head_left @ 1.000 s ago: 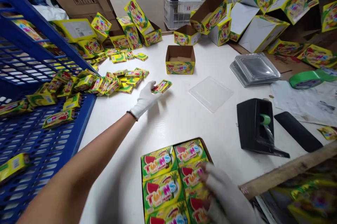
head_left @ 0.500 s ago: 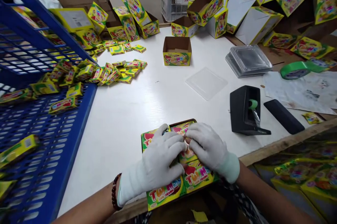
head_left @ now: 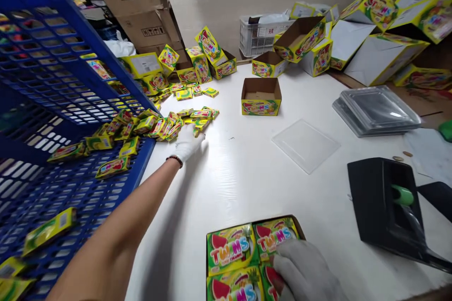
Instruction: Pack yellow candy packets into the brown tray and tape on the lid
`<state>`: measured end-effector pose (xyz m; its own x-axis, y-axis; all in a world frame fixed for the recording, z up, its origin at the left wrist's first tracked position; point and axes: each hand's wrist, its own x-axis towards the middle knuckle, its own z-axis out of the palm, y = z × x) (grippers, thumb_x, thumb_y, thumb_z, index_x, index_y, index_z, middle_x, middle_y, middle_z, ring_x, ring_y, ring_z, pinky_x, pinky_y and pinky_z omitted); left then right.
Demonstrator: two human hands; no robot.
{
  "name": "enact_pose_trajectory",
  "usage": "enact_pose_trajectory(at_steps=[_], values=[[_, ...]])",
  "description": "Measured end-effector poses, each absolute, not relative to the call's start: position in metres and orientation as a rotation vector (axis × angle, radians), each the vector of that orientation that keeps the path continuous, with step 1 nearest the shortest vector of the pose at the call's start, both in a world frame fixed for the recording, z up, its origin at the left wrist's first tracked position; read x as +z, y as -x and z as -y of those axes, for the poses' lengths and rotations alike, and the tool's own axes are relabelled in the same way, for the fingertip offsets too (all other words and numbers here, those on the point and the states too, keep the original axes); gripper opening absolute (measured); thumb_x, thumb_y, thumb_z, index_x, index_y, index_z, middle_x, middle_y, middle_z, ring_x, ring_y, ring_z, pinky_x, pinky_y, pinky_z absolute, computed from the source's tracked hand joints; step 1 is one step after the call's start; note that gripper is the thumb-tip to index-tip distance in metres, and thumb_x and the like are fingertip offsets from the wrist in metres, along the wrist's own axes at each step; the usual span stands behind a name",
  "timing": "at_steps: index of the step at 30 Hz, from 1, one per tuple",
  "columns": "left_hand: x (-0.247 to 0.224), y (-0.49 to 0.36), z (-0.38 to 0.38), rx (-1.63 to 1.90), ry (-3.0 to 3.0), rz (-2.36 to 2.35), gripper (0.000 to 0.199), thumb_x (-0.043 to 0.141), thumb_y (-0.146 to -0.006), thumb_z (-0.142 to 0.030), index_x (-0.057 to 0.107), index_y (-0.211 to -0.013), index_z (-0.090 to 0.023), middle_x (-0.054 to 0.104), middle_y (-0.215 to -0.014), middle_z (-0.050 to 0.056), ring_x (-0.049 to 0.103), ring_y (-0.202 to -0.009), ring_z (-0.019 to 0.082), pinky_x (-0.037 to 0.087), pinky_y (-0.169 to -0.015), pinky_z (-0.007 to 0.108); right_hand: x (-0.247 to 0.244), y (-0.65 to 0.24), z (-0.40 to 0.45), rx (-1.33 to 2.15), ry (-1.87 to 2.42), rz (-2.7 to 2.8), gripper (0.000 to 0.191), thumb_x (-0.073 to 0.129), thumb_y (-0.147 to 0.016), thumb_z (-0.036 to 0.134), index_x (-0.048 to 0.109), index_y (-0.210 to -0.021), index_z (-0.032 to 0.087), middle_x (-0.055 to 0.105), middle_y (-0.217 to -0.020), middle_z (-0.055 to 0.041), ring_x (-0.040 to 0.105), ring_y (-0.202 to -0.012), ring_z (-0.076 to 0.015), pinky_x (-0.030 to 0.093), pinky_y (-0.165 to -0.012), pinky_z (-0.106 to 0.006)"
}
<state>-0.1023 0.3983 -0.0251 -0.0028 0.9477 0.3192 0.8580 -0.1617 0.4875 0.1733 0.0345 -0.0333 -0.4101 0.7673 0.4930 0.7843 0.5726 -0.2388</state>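
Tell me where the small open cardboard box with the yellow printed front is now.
In the head view, the small open cardboard box stands upright on the white table, centre-far, beyond the flat clear plastic lid and right of the pile of small yellow packets.

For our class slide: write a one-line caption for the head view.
Gloved left hand reaches the loose packets while the right hand rests on the packed box.

- Your left hand in a white fabric glove [head_left: 187, 146] is stretched far forward on a bare, fully extended forearm, fingers curled downward, with a dark beaded bracelet at the wrist.
- Your right hand in a white fabric glove [head_left: 306, 272] sits close to your body, palm down, fingers spread flat.
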Motion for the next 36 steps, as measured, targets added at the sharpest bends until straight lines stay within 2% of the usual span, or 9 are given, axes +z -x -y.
enact_pose_trajectory(at_steps=[7, 11, 14, 17, 19, 24, 28, 32, 36], values=[[-0.021, 0.084, -0.425, 0.998, -1.924, -1.81, 0.044, 0.057, -0.078, -0.042, 0.062, -0.108, -0.011, 0.063, -0.109, 0.017, 0.055, -0.11, 0.036, 0.039, -0.1, 0.049, -0.032, -0.174, -0.034, 0.049, 1.273, 2.228, 0.019, 0.057, -0.082, 0.008, 0.059, -0.097, 0.018, 0.065, -0.091, -0.0053, 0.058, -0.081, -0.0184, 0.049, -0.071, -0.033], [-0.005, 0.064, -0.349, 1.055, -1.739, -1.438, 0.05, 0.026, -0.093, -0.05, 0.053, -0.113, -0.013, 0.064, -0.106, 0.012, 0.064, -0.086, 0.021, 0.053, -0.08, 0.037, -0.009, -0.175, -0.029, 0.122, 1.282, 2.117, 0.028, 0.051, -0.085, 0.012, 0.058, -0.111, 0.018, 0.064, -0.11, -0.0084, 0.061, -0.101, -0.02, 0.054, -0.084, -0.034], [0.017, 0.047, -0.264, 0.999, -1.45, -1.017, 0.047, 0.035, -0.095, -0.052, 0.048, -0.117, -0.013, 0.064, -0.102, 0.011, 0.064, -0.074, 0.017, 0.055, -0.071, 0.033, 0.022, -0.181, -0.039, 0.11, 1.34, 1.91, 0.044, 0.05, -0.093, 0.02, 0.046, -0.137, 0.018, 0.054, -0.134, -0.0124, 0.054, -0.123, -0.0201, 0.051, -0.1, -0.034], [0.041, 0.032, -0.186, 0.899, -1.554, -0.867, 0.04, 0.041, -0.097, -0.049, 0.054, -0.106, -0.012, 0.064, -0.089, 0.008, 0.062, -0.07, 0.016, 0.052, -0.067, 0.031, 0.052, -0.19, -0.065, 0.266, 1.262, 1.725, 0.055, 0.055, -0.093, 0.028, 0.037, -0.145, 0.024, 0.044, -0.146, -0.0114, 0.053, -0.125, -0.0203, 0.052, -0.099, -0.037], [0.049, 0.025, -0.149, 0.843, -1.779, -0.854, 0.038, 0.04, -0.099, -0.047, 0.058, -0.1, -0.013, 0.063, -0.085, 0.005, 0.06, -0.074, 0.016, 0.05, -0.068, 0.03, 0.063, -0.195, -0.084, 0.436, 1.203, 1.757, 0.053, 0.058, -0.092, 0.03, 0.043, -0.142, 0.023, 0.05, -0.141, -0.0108, 0.057, -0.118, -0.0196, 0.054, -0.095, -0.036], [0.028, 0.025, -0.109, 0.938, -2.064, -1.111, 0.031, 0.043, -0.098, -0.039, 0.06, -0.111, -0.017, 0.067, -0.107, 0.004, 0.062, -0.095, 0.018, 0.048, -0.085, 0.035, 0.047, -0.197, -0.102, 0.761, 1.25, 1.939, 0.025, 0.051, -0.092, 0.029, 0.069, -0.1, 0.014, 0.07, -0.098, -0.0069, 0.064, -0.088, -0.0158, 0.052, -0.08, -0.032], [-0.003, 0.033, -0.096, 1.027, -2.286, -1.299, 0.042, 0.043, -0.099, -0.04, 0.056, -0.127, -0.012, 0.062, -0.126, 0.009, 0.055, -0.119, 0.024, 0.041, -0.104, 0.041, 0.017, -0.192, -0.097, 0.565, 1.257, 1.989, 0.022, 0.051, -0.091, 0.027, 0.07, -0.091, 0.014, 0.067, -0.093, -0.0072, 0.062, -0.088, -0.0157, 0.048, -0.081, -0.031], [-0.014, 0.035, -0.084, 0.915, -2.486, -1.215, 0.035, 0.04, -0.101, -0.036, 0.055, -0.125, -0.017, 0.062, -0.126, 0.005, 0.056, -0.113, 0.021, 0.041, -0.1, 0.041, -0.001, -0.184, -0.09, 0.471, 1.238, 1.885, 0.023, 0.05, -0.093, 0.024, 0.069, -0.087, 0.014, 0.067, -0.097, -0.008, 0.062, -0.091, -0.015, 0.048, -0.085, -0.029], [-0.007, 0.034, -0.076, 0.716, -2.586, -1.173, 0.034, 0.04, -0.1, -0.038, 0.052, -0.126, -0.018, 0.06, -0.126, 0.003, 0.054, -0.107, 0.022, 0.04, -0.096, 0.043, -0.005, -0.182, -0.078, 0.363, 1.322, 2.03, 0.025, 0.045, -0.094, 0.022, 0.068, -0.104, 0.014, 0.067, -0.109, -0.009, 0.06, -0.102, -0.0193, 0.046, -0.094, -0.035]])
